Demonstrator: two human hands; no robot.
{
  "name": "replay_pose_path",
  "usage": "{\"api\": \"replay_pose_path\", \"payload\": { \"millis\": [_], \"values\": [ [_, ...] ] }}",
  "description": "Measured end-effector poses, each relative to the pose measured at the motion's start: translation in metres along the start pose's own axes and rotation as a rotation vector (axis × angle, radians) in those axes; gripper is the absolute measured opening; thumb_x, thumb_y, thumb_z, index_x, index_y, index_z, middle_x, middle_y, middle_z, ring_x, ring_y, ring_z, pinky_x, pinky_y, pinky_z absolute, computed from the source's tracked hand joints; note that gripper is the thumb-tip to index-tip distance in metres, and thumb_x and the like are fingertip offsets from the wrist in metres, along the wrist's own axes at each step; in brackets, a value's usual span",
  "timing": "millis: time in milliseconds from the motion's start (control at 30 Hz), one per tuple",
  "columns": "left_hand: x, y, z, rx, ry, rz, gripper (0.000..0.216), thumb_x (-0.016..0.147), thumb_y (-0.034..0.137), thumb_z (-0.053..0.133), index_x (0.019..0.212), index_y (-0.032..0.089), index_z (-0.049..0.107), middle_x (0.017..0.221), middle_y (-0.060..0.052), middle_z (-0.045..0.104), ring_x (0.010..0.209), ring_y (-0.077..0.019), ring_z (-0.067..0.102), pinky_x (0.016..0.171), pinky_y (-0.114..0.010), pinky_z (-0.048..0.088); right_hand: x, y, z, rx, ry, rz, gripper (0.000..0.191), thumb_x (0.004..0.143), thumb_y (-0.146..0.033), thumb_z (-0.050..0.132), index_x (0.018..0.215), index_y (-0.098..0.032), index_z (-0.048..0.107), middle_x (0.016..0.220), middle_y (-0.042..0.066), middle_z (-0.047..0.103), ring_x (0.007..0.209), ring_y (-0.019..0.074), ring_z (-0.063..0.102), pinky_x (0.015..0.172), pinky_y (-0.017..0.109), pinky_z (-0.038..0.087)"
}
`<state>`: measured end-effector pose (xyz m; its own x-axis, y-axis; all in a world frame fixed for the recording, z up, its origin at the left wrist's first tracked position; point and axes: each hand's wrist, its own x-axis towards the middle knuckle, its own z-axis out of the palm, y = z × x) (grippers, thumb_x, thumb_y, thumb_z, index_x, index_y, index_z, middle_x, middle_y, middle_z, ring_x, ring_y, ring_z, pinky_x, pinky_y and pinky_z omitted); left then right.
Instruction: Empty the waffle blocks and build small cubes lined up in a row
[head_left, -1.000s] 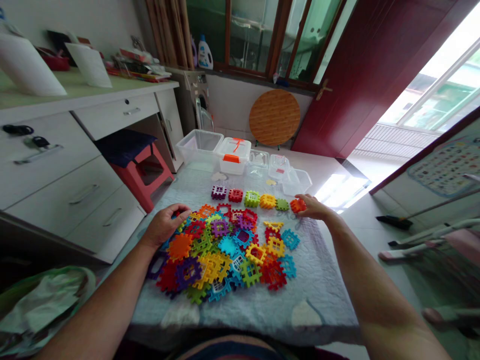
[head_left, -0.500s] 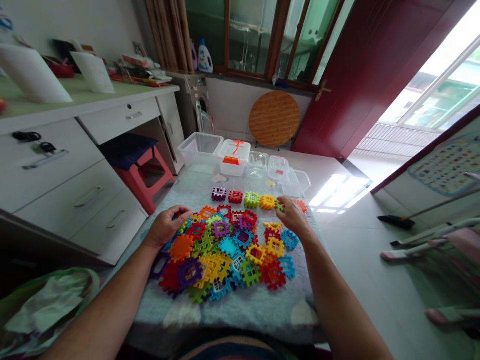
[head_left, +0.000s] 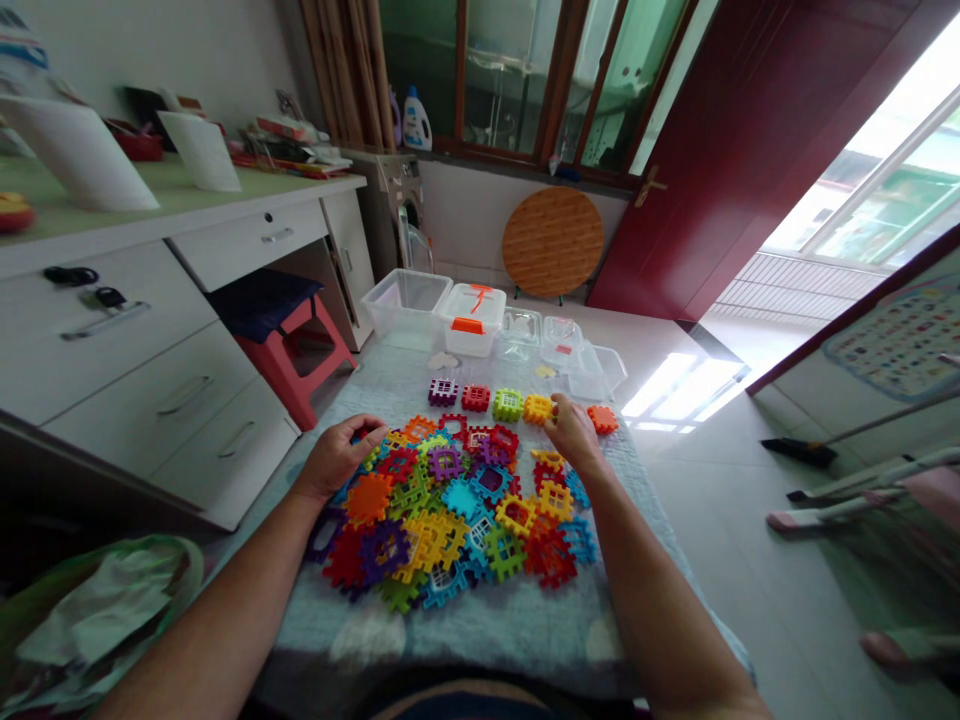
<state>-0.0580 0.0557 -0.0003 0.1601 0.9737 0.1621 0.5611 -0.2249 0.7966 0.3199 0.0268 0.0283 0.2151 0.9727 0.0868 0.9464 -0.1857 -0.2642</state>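
My left hand point(head_left: 341, 458) rests at the left edge of a heap of bright plastic interlocking tiles point(head_left: 446, 500). Its fingers curve loosely, a gap shows between thumb and forefinger, and nothing is seen in it. Behind the heap runs a row of small assembled blocks: a purple block point(head_left: 443, 392), a red block point(head_left: 475, 398), a light green block point(head_left: 508, 404), a yellow block point(head_left: 538, 409) and an orange block point(head_left: 602, 419). My right hand point(head_left: 574, 432) is closed between the yellow and orange blocks, fingertips against or just beside the yellow one. Whatever its fingers hold is hidden.
Clear plastic boxes stand at the table's far side, including an open bin point(head_left: 409, 305) and a lidded box point(head_left: 472, 330) with orange clips. To the left are a red stool point(head_left: 300, 350) and white drawers point(head_left: 180, 390). A round wooden board point(head_left: 553, 243) leans by the wall.
My right hand has shifted slightly left toward the yellow block and now covers the green piece seen at its fingertips before. My left hand stays by the heap. The view has shifted slightly.
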Motion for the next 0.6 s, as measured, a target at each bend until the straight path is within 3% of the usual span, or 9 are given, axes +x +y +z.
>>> {"api": "replay_pose_path", "payload": {
  "millis": [333,467,600],
  "values": [
    [0.000,-0.002,0.001,-0.005,-0.007,0.004,0.039,0.079,0.054,0.056,0.087,0.018,0.067,0.081,-0.001,0.068,0.079,-0.0194,0.061,0.078,-0.026,0.046,-0.001,-0.005,0.004,-0.013,0.002,0.032,0.043,0.081,-0.021,0.052,0.124,-0.016,0.053,0.100,0.010,0.070,0.098,0.0237,0.062,0.083,0.030,0.042],
    [0.000,-0.007,0.001,-0.005,-0.013,-0.001,0.040,0.080,0.055,0.055,0.090,0.018,0.067,0.084,-0.001,0.069,0.081,-0.0196,0.062,0.080,-0.026,0.046,-0.005,0.003,0.000,0.096,0.044,0.034,0.046,0.079,-0.022,0.054,0.125,-0.015,0.053,0.103,0.010,0.069,0.097,0.0229,0.062,0.084,0.031,0.044],
    [0.001,-0.009,0.000,-0.002,-0.021,-0.003,0.041,0.080,0.056,0.055,0.091,0.018,0.066,0.086,-0.002,0.069,0.083,-0.0201,0.062,0.082,-0.027,0.046,-0.019,0.020,-0.017,0.269,0.159,0.055,0.042,0.077,-0.027,0.055,0.118,-0.015,0.057,0.099,0.009,0.069,0.083,0.0195,0.064,0.080,0.031,0.047]
  ]
}}
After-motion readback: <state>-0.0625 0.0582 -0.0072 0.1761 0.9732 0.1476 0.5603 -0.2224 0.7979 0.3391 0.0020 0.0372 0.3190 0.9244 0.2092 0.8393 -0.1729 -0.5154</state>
